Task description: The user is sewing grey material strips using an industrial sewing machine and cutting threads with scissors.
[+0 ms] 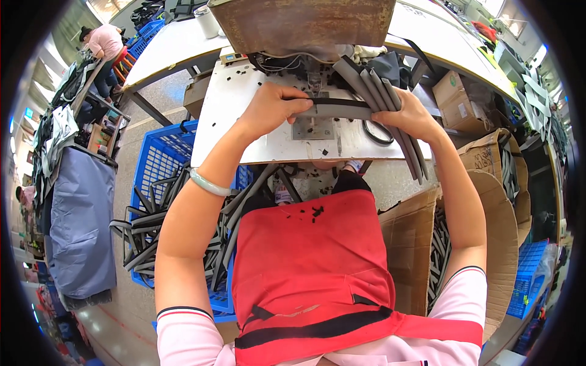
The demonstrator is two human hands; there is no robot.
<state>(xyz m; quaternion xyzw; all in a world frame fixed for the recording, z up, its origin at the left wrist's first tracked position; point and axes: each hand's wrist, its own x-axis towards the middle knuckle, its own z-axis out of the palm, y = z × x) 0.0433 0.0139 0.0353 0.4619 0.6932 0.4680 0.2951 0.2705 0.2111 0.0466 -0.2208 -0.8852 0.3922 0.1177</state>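
My left hand (276, 111) pinches one end of a grey strip with a black edge (342, 110) between thumb and fingers. The strip runs sideways over the metal plate (313, 128) of a machine's white worktop (232, 131). My right hand (408, 116) is closed on the strip's other end and on a bunch of long grey strips (389, 91), which slant from upper left to lower right. Its fingertips are partly hidden by the bunch. Just below the held strip, a black loop (379, 135) lies on the worktop.
The machine's worn brown body (302, 24) overhangs the worktop, where small black scraps lie scattered. To the left, a blue crate (160, 149) holds a heap of grey and black strips. At the right stands an open cardboard box (406, 244) with more strips. Another person (104, 46) bends over far left.
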